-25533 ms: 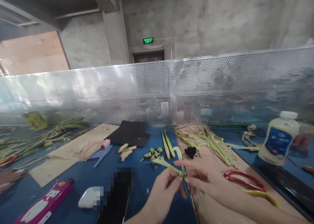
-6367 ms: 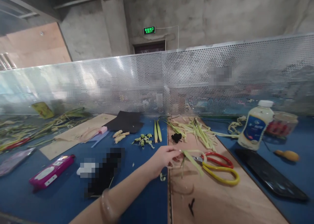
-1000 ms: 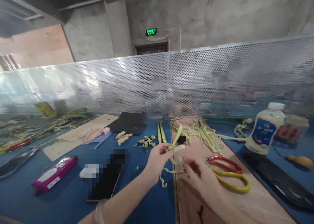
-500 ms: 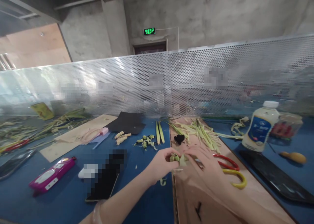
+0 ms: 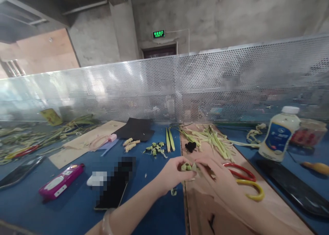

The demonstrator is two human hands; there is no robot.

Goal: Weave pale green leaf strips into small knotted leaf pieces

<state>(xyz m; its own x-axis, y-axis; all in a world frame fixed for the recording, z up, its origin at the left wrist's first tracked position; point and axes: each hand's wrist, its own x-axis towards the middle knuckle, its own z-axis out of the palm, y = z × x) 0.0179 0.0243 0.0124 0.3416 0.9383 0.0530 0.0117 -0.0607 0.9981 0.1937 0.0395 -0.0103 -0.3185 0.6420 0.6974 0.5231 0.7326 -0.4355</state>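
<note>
My left hand (image 5: 177, 173) pinches a small folded piece of pale green leaf strip (image 5: 186, 166) between thumb and fingers. Meeting it from the right, my right hand (image 5: 214, 175) has its fingertips closed on the same piece; part of the leaf is hidden by the fingers. Scissors with one red and one yellow handle (image 5: 253, 191) lie beside the right hand, their blades out of sight behind it. Just beyond the hands are a black crumpled bit (image 5: 190, 146) and a pile of pale green leaf strips (image 5: 218, 142). A small green curl (image 5: 174, 191) rests below the left hand.
Left on the blue table are a magenta device (image 5: 61, 181), a black phone (image 5: 113, 188), small knotted leaf pieces (image 5: 155, 149) and ginger-like pieces (image 5: 131, 144). A bottle (image 5: 279, 135) and a dark tray-like object (image 5: 293, 187) stand right. A perforated metal screen (image 5: 144, 80) closes the back.
The view has shifted slightly, so things sit a little further right. My right fingers have drawn in closer round the leaf piece, and the left hand keeps its pinch.
</note>
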